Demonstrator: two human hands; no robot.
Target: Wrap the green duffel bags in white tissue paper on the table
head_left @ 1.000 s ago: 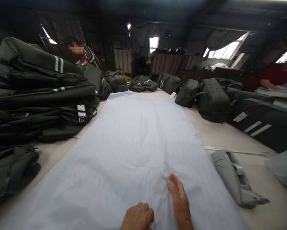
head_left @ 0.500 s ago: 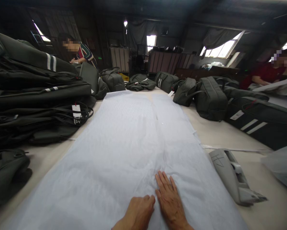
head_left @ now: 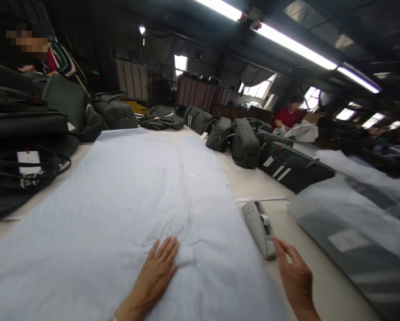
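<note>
Sheeting [head_left: 136, 191], pale and lightly creased, stretches away along the cream counter [head_left: 261, 183], with a seam running lengthwise right of its middle. The left hand [head_left: 158, 269] lies palm down on its near part, just left of that seam, fingers extended and slightly parted, grasping nothing. Beside the sheeting's right edge, a grey dispenser [head_left: 257, 227] with handwritten marks rests on the counter. The right hand [head_left: 295, 276] is at its near end, thumb and forefinger drawn together there; whether they grip it cannot be told. Further right lies a dark bulk under translucent plastic [head_left: 350, 249]. Beyond the dispenser stands a tagged dark bag [head_left: 295, 167] with two white stripes, and more dark bags [head_left: 245, 142] line the counter behind it. On the left, dark bags are piled in a stack [head_left: 22, 125], a white tag [head_left: 28, 162] hanging from one. Farther back, a person in red [head_left: 286, 118] handles pale material [head_left: 302, 132], and another wears a striped sleeve [head_left: 64, 58].
</note>
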